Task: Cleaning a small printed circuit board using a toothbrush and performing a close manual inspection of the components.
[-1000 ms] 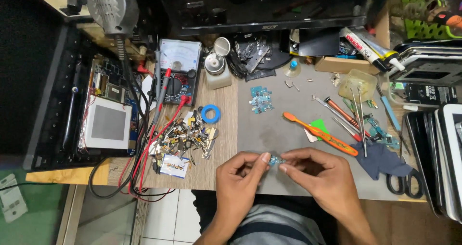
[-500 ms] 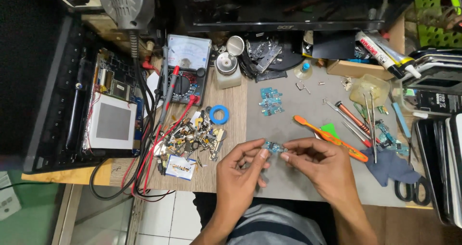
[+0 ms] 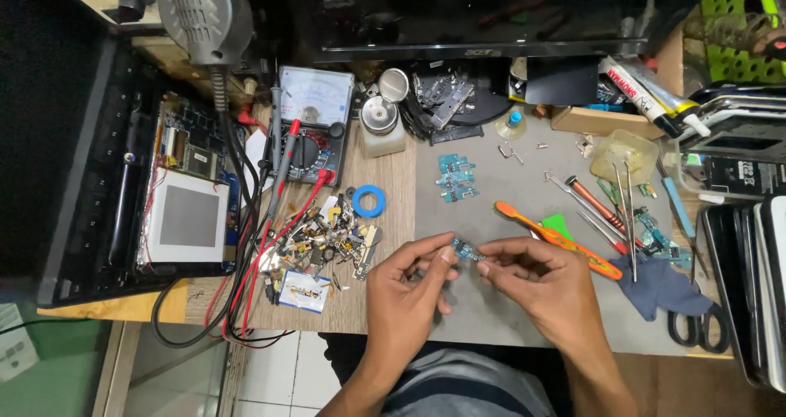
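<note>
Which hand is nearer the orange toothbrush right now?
Right. The right hand lies just below the orange toothbrush, nearly touching its handle; the left hand sits farther to its left.

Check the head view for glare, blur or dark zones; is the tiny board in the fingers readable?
Head view: even overhead light, sharp at centre. The small blue circuit board pinched between left hand and right hand is crisp, though its parts are too small to read. Glare on the multimeter face; the monitor and left edge fall dark; slight wide-angle bending at borders.
</note>
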